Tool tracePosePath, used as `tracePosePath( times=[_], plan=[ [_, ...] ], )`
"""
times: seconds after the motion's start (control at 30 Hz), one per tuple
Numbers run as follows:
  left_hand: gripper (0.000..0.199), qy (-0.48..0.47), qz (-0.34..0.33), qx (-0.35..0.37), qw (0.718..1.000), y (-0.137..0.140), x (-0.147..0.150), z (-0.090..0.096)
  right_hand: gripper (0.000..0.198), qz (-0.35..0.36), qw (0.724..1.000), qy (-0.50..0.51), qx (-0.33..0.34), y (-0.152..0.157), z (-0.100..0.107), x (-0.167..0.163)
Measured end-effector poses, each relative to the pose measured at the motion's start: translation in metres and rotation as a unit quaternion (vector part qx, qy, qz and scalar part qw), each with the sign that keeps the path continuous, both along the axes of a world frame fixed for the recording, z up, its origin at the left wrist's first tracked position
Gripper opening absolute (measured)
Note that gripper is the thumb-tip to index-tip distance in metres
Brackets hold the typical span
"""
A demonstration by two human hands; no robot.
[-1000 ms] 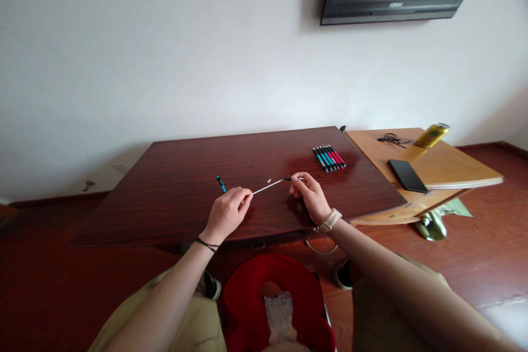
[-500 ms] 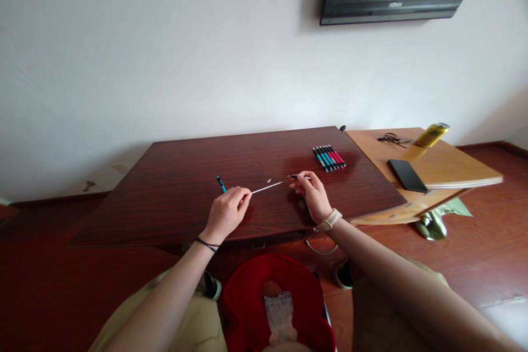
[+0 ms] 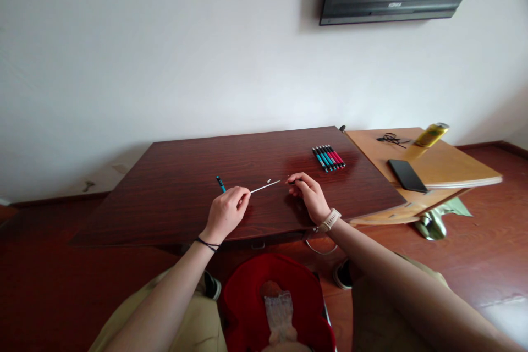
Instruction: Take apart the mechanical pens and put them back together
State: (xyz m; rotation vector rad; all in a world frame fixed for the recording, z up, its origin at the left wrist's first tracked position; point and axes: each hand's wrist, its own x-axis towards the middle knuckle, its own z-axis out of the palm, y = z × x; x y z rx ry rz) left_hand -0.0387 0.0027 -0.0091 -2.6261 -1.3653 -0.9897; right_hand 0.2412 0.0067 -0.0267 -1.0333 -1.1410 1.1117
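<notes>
Over the dark wooden table (image 3: 185, 170), my left hand (image 3: 226, 210) pinches a thin white pen refill (image 3: 264, 186), which points right and slightly away from me. A blue pen barrel (image 3: 221, 183) shows just beyond that hand; I cannot tell whether it lies on the table or is held. My right hand (image 3: 312, 198) has its fingertips closed on a small dark pen part (image 3: 294, 182), a short gap from the refill's tip. On the table past the refill lies a tiny white piece (image 3: 269, 180).
A row of several blue and red pens (image 3: 329, 158) lies on the table at the right. The lighter side table (image 3: 449, 168) bears a phone (image 3: 407, 175), a black cable (image 3: 391, 139) and a yellow can (image 3: 432, 135). Below me is a red stool (image 3: 239, 286).
The dark pen part has turned a little in my right fingertips, and those fingers have shifted slightly. My left hand and the refill have moved a touch left.
</notes>
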Motion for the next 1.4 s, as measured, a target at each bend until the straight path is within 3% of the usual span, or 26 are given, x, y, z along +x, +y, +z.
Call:
tracePosePath(
  times=[0.33,0.77,1.23,1.4],
  plan=[
    [0.015,0.008,0.007,0.002,1.000,-0.0002,0.0010,-0.0006,0.028,0.005,0.997,-0.077,0.022,-0.0026,0.0043,0.0013],
    [0.019,0.088,0.121,0.033,0.988,0.0021,0.0055,-0.0044,0.022,-0.002,0.994,-0.099,0.040,-0.0017,0.0026,0.0012],
    [0.016,0.104,0.124,0.014,0.987,0.0058,0.0047,-0.0094,0.030,0.017,0.993,-0.110,0.042,-0.0033,0.0048,0.0013],
    [0.013,0.084,0.078,0.000,0.993,0.0051,0.0067,-0.0080,0.028,0.036,0.990,-0.123,0.058,-0.0049,0.0052,-0.0006]
  ],
)
